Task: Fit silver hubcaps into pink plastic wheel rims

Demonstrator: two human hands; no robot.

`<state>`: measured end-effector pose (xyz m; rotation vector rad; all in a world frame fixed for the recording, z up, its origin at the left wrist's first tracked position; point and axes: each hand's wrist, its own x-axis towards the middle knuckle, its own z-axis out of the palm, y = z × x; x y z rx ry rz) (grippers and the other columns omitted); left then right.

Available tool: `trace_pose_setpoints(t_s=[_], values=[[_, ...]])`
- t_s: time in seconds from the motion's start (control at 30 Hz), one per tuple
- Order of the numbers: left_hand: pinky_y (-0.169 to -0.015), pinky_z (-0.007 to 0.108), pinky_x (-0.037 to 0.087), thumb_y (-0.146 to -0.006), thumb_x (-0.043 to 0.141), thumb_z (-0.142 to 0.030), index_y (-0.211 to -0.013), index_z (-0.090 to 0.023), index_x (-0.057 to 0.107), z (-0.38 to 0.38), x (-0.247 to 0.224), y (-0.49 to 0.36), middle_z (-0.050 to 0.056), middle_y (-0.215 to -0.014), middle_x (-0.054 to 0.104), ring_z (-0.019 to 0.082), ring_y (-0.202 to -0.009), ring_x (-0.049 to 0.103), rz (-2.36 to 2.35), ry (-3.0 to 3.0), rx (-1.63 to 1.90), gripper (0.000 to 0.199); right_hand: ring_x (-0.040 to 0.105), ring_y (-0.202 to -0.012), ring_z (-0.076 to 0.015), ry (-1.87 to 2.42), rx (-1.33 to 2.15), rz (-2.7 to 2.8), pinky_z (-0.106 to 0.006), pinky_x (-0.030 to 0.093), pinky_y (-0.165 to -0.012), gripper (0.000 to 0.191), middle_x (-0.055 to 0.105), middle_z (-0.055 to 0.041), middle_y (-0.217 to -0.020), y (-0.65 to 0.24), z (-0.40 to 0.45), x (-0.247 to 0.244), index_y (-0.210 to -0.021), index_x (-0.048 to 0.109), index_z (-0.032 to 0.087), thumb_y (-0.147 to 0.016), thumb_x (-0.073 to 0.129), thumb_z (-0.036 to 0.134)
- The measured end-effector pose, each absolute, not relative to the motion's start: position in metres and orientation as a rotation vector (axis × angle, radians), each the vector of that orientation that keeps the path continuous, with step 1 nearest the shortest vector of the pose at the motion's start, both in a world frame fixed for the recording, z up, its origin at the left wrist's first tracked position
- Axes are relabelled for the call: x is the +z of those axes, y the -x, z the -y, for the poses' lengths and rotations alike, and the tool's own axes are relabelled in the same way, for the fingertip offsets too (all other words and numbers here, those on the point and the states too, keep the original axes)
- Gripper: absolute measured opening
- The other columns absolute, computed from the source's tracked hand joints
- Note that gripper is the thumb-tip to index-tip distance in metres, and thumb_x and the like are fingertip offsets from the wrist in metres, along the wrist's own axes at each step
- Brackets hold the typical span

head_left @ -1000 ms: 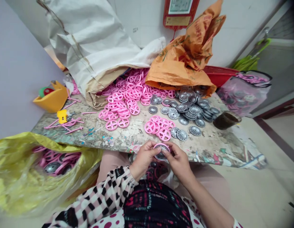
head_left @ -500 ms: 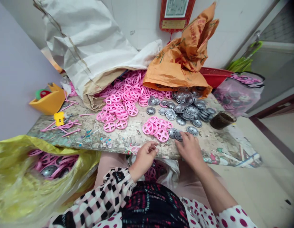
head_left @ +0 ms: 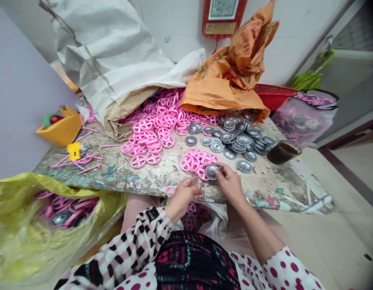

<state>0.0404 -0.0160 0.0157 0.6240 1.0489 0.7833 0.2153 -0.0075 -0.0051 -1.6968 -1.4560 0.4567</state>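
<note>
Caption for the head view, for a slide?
Right hand holds a grey spoked wheel over pink plastic wheels on a worn table.

A pale lilac wall runs up the left side and meets a white tiled wall behind the table, whose worn top is blotched with old paint. A red-framed plaque hangs on the tiles. To the right, a beige floor spreads out to a dark wooden skirting. Above that stands a grey panel, its nature unclear. The light is soft, even and indoor.
</note>
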Motion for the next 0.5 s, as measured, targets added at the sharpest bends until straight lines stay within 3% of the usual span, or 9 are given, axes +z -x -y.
trace_pose_setpoints(t_s=[0.23, 0.5], values=[[-0.068, 0.027, 0.051, -0.071, 0.067, -0.015, -0.100, -0.015, 0.056, 0.007, 0.016, -0.035, 0.006, -0.082, 0.066, 0.015, -0.069, 0.065, -0.894, -0.576, 0.702, 0.031, 0.051, -0.102, -0.0260, 1.699, 0.253, 1.714, -0.040, 0.042, -0.090, 0.034, 0.058, -0.0133, -0.105, -0.186, 0.005, -0.007, -0.112, 0.064, 0.015, -0.086, 0.046, 0.030], [-0.055, 0.024, 0.049, -0.073, 0.069, -0.037, -0.089, -0.017, 0.053, 0.013, 0.011, -0.034, -0.001, -0.071, 0.059, 0.012, -0.060, 0.060, -1.020, -0.881, 0.749, 0.030, 0.058, -0.083, -0.0196, 1.542, 0.756, 1.400, -0.033, 0.047, -0.077, 0.041, 0.063, -0.0063, -0.098, -0.187, 0.031, 0.005, -0.115, 0.059, 0.018, -0.078, 0.059, 0.037]])
